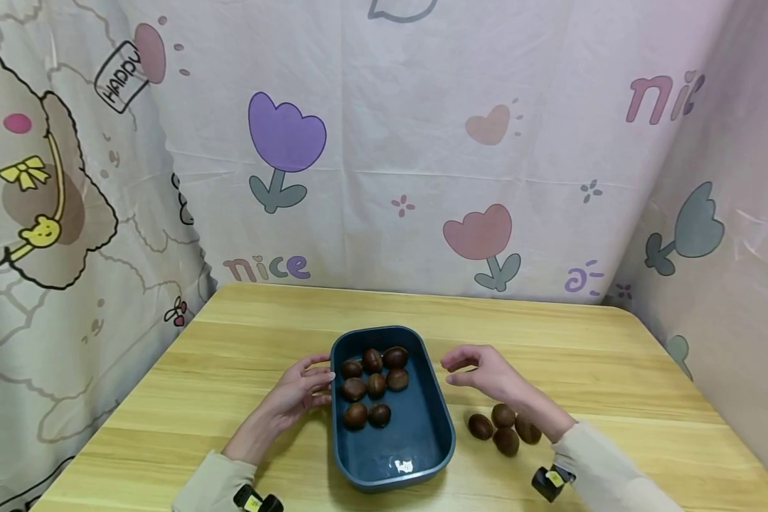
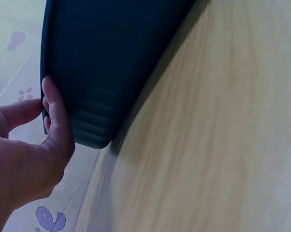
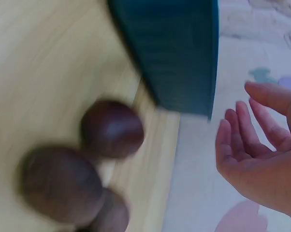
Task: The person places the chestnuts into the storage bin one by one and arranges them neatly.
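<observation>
While the left hand, fingers extended, touches the tray, filling seems underway; the right hand, fingers apart, likely needs another chestnut.

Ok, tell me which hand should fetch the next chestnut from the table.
Probably the right hand: it is empty and near the loose chestnuts, while the left hand holds the blue tray.

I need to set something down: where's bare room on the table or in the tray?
Bare: the pale wooden table left of the left hand, and behind the dark blue rectangular tray, up to the patterned white cloth; also the tray's near end. Crowded: the tray's far-left part, with round brown chestnuts; right of the tray, four more and the right hand.
</observation>
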The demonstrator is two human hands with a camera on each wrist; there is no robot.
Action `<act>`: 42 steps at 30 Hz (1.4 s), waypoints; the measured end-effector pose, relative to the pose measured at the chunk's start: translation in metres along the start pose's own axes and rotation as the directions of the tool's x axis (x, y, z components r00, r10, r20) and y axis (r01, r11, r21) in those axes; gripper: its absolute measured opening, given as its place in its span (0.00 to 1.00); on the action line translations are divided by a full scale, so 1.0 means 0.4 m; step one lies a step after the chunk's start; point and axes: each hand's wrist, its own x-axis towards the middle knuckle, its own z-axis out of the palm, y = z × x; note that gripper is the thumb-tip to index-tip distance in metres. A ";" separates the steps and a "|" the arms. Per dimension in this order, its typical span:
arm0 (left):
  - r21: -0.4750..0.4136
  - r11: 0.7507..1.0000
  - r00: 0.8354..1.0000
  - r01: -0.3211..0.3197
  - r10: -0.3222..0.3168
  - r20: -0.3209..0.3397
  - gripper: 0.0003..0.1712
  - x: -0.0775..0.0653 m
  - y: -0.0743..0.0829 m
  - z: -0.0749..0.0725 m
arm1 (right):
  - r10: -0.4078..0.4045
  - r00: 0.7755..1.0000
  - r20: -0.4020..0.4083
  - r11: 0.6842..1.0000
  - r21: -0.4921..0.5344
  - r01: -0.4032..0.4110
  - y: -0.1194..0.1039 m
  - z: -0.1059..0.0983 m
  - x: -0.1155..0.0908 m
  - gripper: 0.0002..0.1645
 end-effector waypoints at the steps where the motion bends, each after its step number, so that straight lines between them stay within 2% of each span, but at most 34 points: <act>1: 0.000 1.000 1.000 0.001 -0.001 -0.002 0.30 0.000 0.000 0.000 | 0.006 1.000 0.005 1.000 -0.011 -0.006 0.011 -0.009 -0.006 0.14; 10: -0.005 1.000 1.000 -0.005 0.005 -0.003 0.29 -0.003 -0.003 0.003 | 0.084 0.996 0.012 0.993 -0.086 -0.083 0.102 -0.090 -0.080 0.15; 13: -0.009 1.000 1.000 -0.007 0.007 -0.001 0.29 -0.003 -0.005 0.003 | 0.114 0.993 0.024 0.991 -0.078 -0.112 0.127 -0.116 -0.109 0.16; 17: -0.008 1.000 1.000 -0.009 0.009 -0.002 0.29 -0.005 -0.004 0.002 | 0.132 0.988 0.083 0.991 -0.044 -0.129 0.161 -0.144 -0.141 0.16; 21: -0.003 1.000 1.000 -0.009 0.009 -0.002 0.29 -0.005 -0.002 0.002 | 0.110 0.983 0.148 0.994 -0.014 -0.109 0.191 -0.165 -0.169 0.16; 26: -0.002 1.000 1.000 -0.005 0.005 -0.005 0.29 -0.003 0.000 0.004 | 0.095 0.977 0.192 0.995 0.006 -0.098 0.218 -0.179 -0.193 0.18; 35: -0.006 1.000 1.000 -0.009 0.009 0.006 0.29 -0.004 0.002 0.006 | -0.039 0.978 0.205 0.999 -0.028 0.046 0.240 -0.165 -0.207 0.23; 42: -0.010 1.000 1.000 -0.005 0.005 0.003 0.30 -0.004 0.003 0.005 | -0.038 0.979 0.200 0.997 -0.060 0.051 0.242 -0.160 -0.208 0.25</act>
